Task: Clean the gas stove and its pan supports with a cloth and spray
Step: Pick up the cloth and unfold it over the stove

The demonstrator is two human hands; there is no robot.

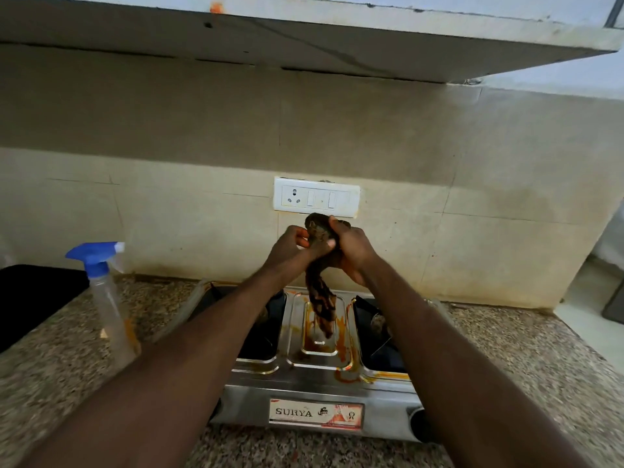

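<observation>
Both hands up over the gas stove (317, 366): left hand (290, 246) and right hand (353, 248) clutch the dark cloth (319, 292) between them, fingers curled round it, its tail dangling to the stained centre panel. Forearms hide much of both burner wells. The spray bottle (104, 292) stands left on the speckled tabletop (526, 373); a socket plate (316, 198) sits just behind the cloth.
</observation>
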